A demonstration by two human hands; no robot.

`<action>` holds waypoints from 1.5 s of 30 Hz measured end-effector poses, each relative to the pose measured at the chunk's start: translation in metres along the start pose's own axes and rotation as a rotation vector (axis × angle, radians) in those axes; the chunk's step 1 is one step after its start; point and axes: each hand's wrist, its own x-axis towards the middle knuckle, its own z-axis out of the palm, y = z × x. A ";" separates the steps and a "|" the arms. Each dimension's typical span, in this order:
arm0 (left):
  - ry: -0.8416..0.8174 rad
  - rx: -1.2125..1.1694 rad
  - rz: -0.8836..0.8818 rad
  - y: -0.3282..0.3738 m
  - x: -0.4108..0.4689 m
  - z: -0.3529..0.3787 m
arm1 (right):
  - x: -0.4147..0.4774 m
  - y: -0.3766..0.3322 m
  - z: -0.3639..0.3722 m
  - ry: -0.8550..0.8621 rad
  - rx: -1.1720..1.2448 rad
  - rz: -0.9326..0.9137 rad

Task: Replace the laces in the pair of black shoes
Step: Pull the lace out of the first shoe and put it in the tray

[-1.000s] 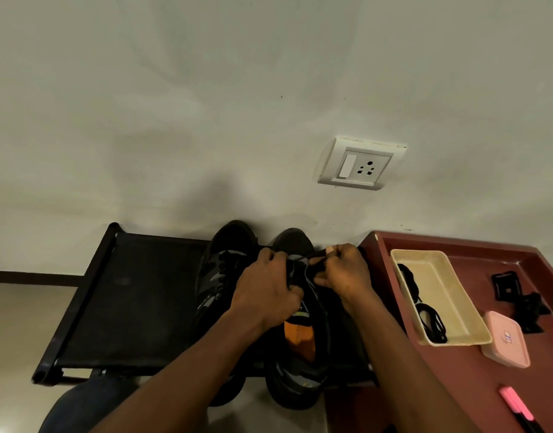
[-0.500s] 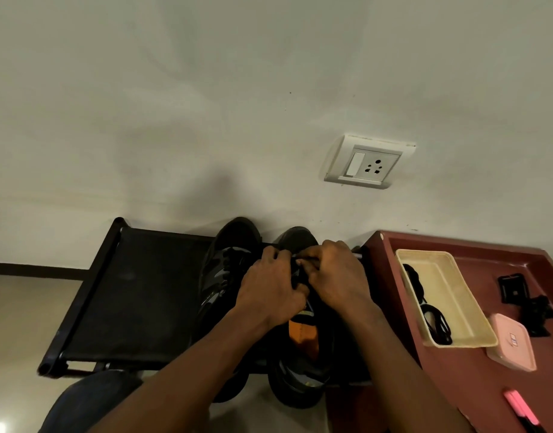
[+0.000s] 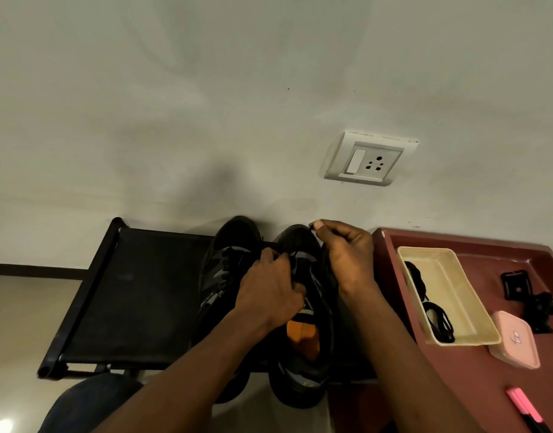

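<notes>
right hand [image 3: 347, 256] pinches lace [image 3: 311, 226], now raised past toe, mid-frame | left hand [image 3: 269, 290] grips shoe [image 3: 298, 242] | lace likely pulling through

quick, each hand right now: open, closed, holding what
left hand: closed, gripping the black shoe at its lacing
right hand: closed, pinching the lace end over the shoe's toe

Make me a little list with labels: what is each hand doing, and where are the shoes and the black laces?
Left hand: grips the lacing of the shoe with orange inside
Right hand: pinches a black lace end above that shoe's toe
Other shoe: beside it, on the black rack
Black laces: in the cream tray, on the red table
</notes>
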 end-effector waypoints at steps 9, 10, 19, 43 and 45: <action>0.044 0.013 -0.007 -0.001 0.000 0.004 | 0.012 -0.010 -0.018 -0.001 0.232 0.115; 0.045 0.011 -0.008 -0.001 0.000 0.004 | 0.011 -0.009 -0.017 -0.021 0.027 0.055; 0.040 0.018 -0.013 0.001 0.001 0.004 | -0.006 -0.001 -0.003 -0.341 -1.240 -0.323; 0.058 -0.014 -0.024 0.006 -0.002 0.007 | 0.002 -0.008 -0.012 -0.216 -0.715 -0.309; 0.055 -0.025 -0.025 0.005 -0.001 0.007 | -0.002 -0.004 -0.011 -0.352 -1.019 -0.287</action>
